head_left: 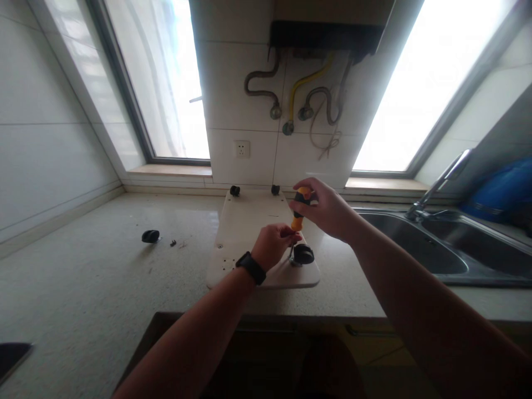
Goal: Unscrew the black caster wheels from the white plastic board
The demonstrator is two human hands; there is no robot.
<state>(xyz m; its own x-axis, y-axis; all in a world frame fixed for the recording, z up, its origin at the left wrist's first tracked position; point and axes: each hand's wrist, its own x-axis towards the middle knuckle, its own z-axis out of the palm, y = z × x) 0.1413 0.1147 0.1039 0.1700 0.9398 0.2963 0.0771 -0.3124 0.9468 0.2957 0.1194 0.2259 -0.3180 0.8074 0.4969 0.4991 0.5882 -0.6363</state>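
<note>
My right hand [328, 208] is wrapped round the orange and black handle of a screwdriver [296, 223], which stands nearly upright. Just below the handle, my left hand [272, 244] pinches the screwdriver's shaft. The shaft's lower end reaches the metal plate of a black caster [304, 254] at the near right corner of a white board [253, 221]. Two smaller black casters [235, 190] sit along the board's far edge. At the near left corner, screw holes [228, 264] show with no caster over them. The screwdriver's tip is too small to make out.
A loose black caster [150, 236] lies left of the board on the speckled countertop [174, 282], beside a few screws [173, 243]. To the right is a steel sink [399, 238] with a faucet [436, 185]. Pipes [291, 94] hang on the wall above a socket [241, 148].
</note>
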